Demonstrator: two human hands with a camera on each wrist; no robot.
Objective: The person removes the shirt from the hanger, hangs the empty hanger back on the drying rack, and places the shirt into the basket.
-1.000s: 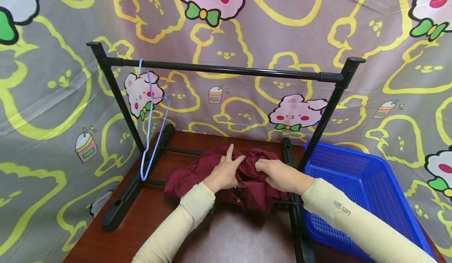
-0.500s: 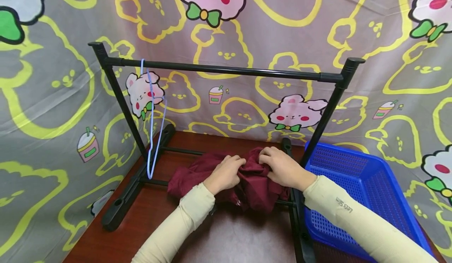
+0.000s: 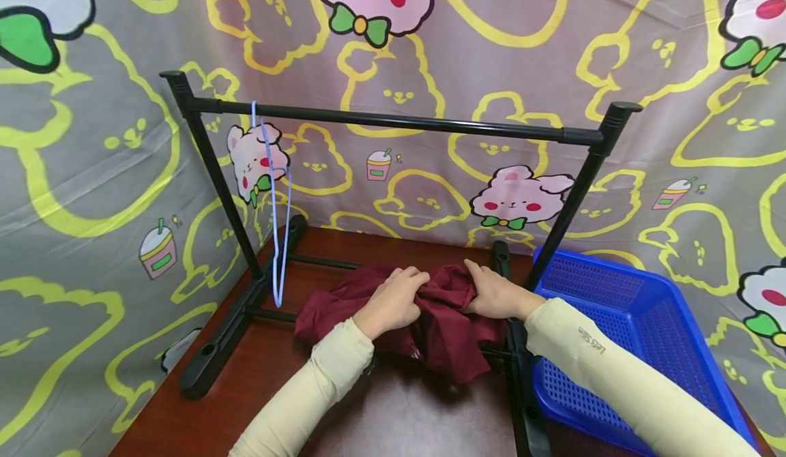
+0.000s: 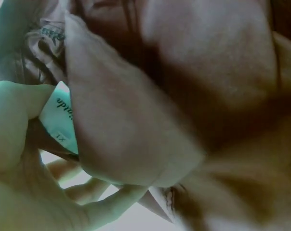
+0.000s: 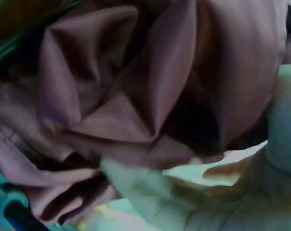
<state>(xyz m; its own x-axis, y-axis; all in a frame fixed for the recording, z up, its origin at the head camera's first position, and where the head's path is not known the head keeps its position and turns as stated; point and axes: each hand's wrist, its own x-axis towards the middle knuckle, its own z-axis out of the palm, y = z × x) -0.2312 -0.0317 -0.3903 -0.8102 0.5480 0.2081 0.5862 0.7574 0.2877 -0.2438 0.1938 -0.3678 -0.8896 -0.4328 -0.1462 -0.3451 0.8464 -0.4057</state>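
A crumpled maroon shirt [image 3: 454,337] lies across the lower bars of a black rack, in the middle of the head view. My left hand [image 3: 391,303] grips its upper part. The left wrist view has the thumb beside a white label [image 4: 60,118] marked XL, while the other fingers reach behind a collar-like flap [image 4: 121,115]. At the shirt's right side my right hand [image 3: 496,295] touches the folds with its fingers extended and spread. In the right wrist view, loose folds [image 5: 136,96] stand above those fingers; some fingertips are hidden by cloth.
A light blue hanger [image 3: 275,239] hangs near the left end of the rack's top bar [image 3: 393,120]. On the right, a blue plastic basket [image 3: 688,320] stands beside the rack foot. A patterned curtain closes off the back and left of the brown table [image 3: 258,389].
My right hand has loosened its bunched hold, its fingers now spreading at the cloth. The left hand's extended finger has folded onto the shirt. The hanger has swung, now seen more edge-on.
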